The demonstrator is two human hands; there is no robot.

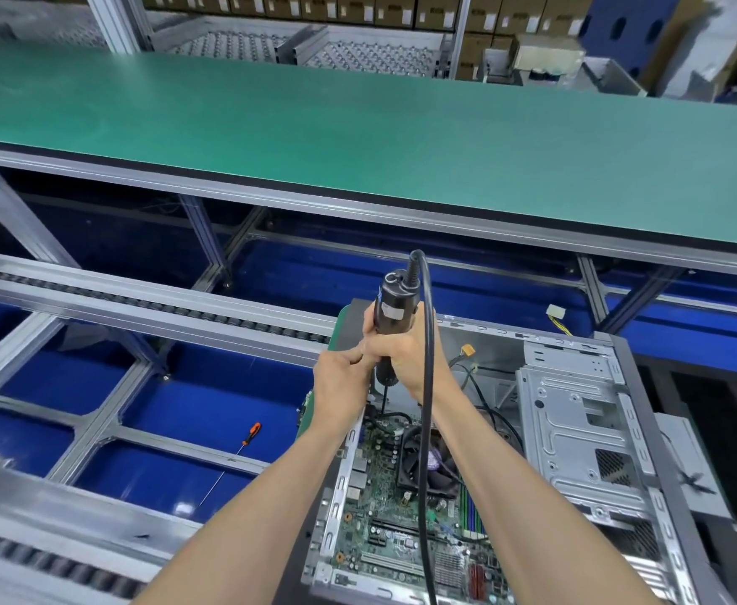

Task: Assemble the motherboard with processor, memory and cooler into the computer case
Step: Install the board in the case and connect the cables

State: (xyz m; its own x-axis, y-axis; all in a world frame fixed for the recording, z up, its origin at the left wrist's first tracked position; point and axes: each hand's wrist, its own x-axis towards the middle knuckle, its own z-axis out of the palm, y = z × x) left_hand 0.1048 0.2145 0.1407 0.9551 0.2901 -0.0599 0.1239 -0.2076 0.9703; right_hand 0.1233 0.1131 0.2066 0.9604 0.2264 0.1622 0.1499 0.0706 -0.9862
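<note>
Your right hand (406, 355) grips the black corded electric screwdriver (390, 316) upright; your left hand (340, 377) pinches at its lower barrel. Directly beneath both hands: green motherboard (384, 517) with black fan cooler (423, 456), seated in the open grey metal computer case (576, 430).

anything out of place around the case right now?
One thing: an orange-handled screwdriver lies loose on a frame rail left of the computer case, off any work surface. Otherwise both hands hold the electric screwdriver upright over the motherboard; nothing spilled or damaged.
</note>
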